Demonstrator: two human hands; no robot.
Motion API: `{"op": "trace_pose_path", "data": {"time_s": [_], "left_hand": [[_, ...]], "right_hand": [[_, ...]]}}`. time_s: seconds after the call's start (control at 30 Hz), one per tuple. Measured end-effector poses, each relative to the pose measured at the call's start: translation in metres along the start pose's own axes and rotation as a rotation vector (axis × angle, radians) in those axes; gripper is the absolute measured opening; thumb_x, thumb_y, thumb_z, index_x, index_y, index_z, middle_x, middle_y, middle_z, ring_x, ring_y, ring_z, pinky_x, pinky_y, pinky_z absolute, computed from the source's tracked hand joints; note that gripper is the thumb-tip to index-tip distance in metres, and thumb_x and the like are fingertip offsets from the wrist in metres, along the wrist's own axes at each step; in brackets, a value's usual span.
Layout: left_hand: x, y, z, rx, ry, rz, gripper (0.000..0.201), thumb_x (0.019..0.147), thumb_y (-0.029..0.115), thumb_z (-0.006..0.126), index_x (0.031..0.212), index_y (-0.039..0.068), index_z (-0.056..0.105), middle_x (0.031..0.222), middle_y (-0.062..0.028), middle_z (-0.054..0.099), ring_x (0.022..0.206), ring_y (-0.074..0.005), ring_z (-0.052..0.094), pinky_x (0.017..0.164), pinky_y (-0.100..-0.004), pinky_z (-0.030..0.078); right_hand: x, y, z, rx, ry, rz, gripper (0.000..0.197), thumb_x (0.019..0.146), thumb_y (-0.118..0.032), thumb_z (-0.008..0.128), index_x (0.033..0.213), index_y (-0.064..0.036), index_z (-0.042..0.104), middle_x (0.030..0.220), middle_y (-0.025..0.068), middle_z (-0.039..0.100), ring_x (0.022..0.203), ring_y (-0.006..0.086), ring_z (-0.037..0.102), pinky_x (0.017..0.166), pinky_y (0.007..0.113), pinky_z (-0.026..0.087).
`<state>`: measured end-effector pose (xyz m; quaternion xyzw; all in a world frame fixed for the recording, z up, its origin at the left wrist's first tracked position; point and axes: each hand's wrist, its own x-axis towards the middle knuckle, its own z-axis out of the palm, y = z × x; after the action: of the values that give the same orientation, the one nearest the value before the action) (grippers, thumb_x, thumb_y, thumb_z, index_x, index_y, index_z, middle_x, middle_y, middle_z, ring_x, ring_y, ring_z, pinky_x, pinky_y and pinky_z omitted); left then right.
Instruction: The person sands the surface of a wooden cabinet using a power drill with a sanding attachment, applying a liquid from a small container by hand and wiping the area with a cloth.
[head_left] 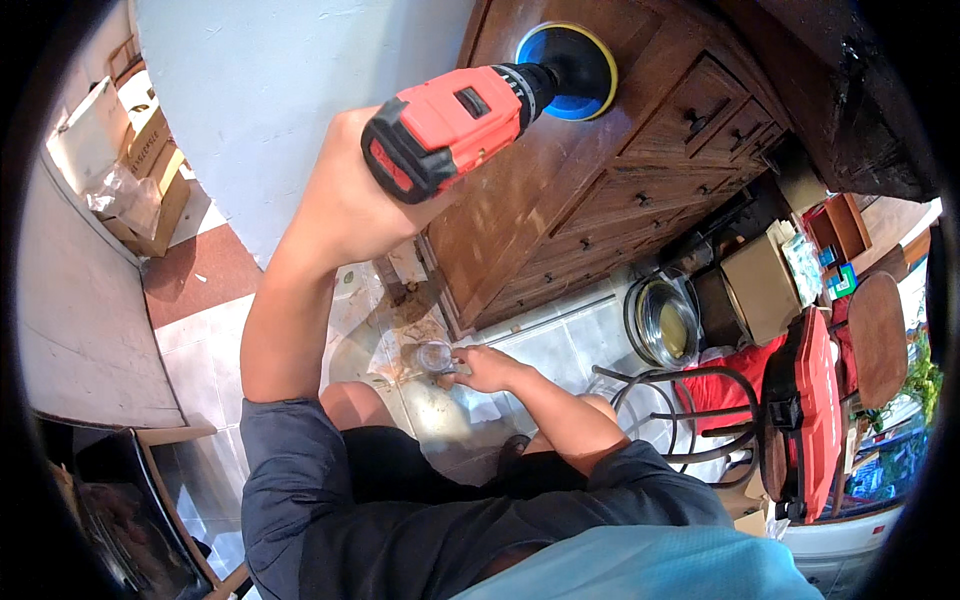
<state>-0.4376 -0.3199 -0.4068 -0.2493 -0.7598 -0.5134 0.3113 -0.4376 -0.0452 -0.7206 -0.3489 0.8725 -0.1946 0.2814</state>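
My left hand [365, 205] is wrapped round the grip of a red and black cordless drill [450, 115]. A round blue pad with a yellow rim, the polishing pad [590, 70], is fixed in its chuck and lies against the side panel of a brown wooden cabinet [530, 210]. Lower down, my right hand [490, 368] is closed on a small clear cup [433, 356] over the tiled floor; what is in the cup I cannot make out. The drill hides the fingers of my left hand.
Drawers with dark pulls line the cabinet's front. To the right stand a metal-framed stool [735, 415], a red tool case [815, 415], a coil of clear tubing [660, 320] and a cardboard box [760, 285]. Cartons [150, 185] sit at far left. Brown dust marks the floor.
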Motion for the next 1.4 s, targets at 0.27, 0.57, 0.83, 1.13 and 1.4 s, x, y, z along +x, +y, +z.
{"op": "trace_pose_path", "data": {"time_s": [0.27,0.57,0.83,1.13,1.4], "left_hand": [[0.011,0.007,0.003,-0.064,0.069,0.015,0.025,0.079,0.005,0.079,0.102,-0.001,0.07,0.078,-0.0047,0.067,0.071,-0.0143,0.056,0.075,-0.0319,0.054],[0.013,-0.001,0.005,0.006,0.047,-0.021,0.026,0.08,0.004,0.08,0.104,-0.001,0.071,0.085,-0.0034,0.07,0.077,-0.0126,0.059,0.077,-0.0309,0.054],[0.009,0.005,-0.005,-0.385,-0.07,-0.285,0.023,0.083,0.004,0.08,0.103,0.001,0.07,0.08,-0.0027,0.07,0.069,-0.0126,0.066,0.065,-0.0305,0.055],[0.011,-0.003,-0.005,-0.388,-0.158,-0.422,0.02,0.083,0.007,0.076,0.1,0.001,0.069,0.08,-0.006,0.068,0.065,-0.0156,0.066,0.06,-0.0315,0.055],[0.013,0.003,-0.009,-0.42,-0.151,-0.402,0.02,0.083,0.01,0.077,0.099,0.002,0.069,0.079,-0.0059,0.067,0.065,-0.0151,0.065,0.06,-0.0318,0.055]], "right_hand": [[-0.006,-0.016,-0.015,0.048,-0.021,-0.076,0.052,0.093,-0.034,0.075,0.132,0.0005,0.067,0.116,0.0287,0.073,0.11,0.0458,0.069,0.095,0.051,0.054],[-0.009,-0.009,-0.01,0.013,0.015,-0.037,0.056,0.094,-0.033,0.075,0.139,-0.0023,0.065,0.119,0.0281,0.073,0.112,0.0451,0.069,0.097,0.05,0.054],[0.0,-0.017,-0.028,0.49,0.187,-0.119,0.053,0.097,-0.032,0.076,0.137,0.0009,0.063,0.12,0.0214,0.074,0.112,0.0319,0.072,0.098,0.043,0.056],[0.009,-0.027,-0.046,1.028,0.395,-0.155,0.045,0.104,-0.021,0.072,0.139,0.0048,0.06,0.126,0.0134,0.073,0.114,0.017,0.068,0.098,0.032,0.055],[-0.006,-0.028,-0.022,0.568,0.333,-0.215,0.043,0.098,-0.011,0.077,0.133,0.0089,0.062,0.111,0.0177,0.077,0.102,0.0217,0.074,0.091,0.034,0.059]]}}
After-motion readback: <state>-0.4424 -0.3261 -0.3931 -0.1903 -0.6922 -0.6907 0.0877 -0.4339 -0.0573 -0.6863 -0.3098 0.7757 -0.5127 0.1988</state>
